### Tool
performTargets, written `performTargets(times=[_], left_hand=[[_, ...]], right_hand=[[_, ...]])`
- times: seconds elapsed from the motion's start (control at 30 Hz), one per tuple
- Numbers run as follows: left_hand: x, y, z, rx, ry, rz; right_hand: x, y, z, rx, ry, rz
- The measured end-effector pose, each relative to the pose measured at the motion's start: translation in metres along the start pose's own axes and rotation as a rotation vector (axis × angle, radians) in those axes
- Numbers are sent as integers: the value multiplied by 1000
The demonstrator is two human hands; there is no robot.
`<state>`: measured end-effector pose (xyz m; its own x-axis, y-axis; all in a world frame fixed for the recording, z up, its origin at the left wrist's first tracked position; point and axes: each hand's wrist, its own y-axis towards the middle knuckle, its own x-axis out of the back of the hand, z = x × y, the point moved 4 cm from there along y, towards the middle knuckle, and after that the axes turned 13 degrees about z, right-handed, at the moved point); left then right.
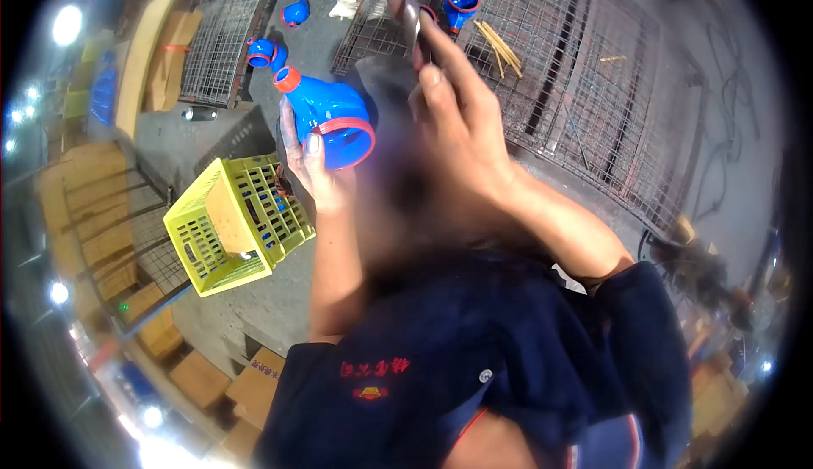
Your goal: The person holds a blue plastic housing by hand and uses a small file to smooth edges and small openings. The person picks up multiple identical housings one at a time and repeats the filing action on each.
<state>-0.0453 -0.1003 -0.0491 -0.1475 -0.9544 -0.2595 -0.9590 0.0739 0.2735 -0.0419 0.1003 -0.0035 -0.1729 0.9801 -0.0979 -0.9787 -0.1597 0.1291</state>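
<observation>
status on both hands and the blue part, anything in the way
Left hand holding blue fitting. Right hand apart from it, grip on thin dark object unclear. Yellow crate beside left forearm, not between hands.

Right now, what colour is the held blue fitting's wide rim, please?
The rim is red, clearest in head view.

Wears a dark navy shirt with short sleeves, red lettering, a red-and-yellow emblem, a pale button and red-and-white trim.
</observation>
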Motion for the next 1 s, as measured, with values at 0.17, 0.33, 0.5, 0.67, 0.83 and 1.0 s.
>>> performTargets(times=[0.17,0.33,0.5,0.67,0.83,1.0], left_hand=[[-2,-1,3,17,-59,-41],[-5,1,-1,39,-59,-45],[-1,5,0,47,-95,-63],[-3,10,0,81,21,11],[0,15,3,111,-7,6],[-8,14,10,83,-7,10]], right_hand=[[2,31,5,122,-278,32],[-21,61,-3,49,-347,325],[-27,80,-13,43,-322,369],[-22,87,-38,70,7,17],[2,67,-25,-103,99,145],[10,24,26,16,-253,445]])
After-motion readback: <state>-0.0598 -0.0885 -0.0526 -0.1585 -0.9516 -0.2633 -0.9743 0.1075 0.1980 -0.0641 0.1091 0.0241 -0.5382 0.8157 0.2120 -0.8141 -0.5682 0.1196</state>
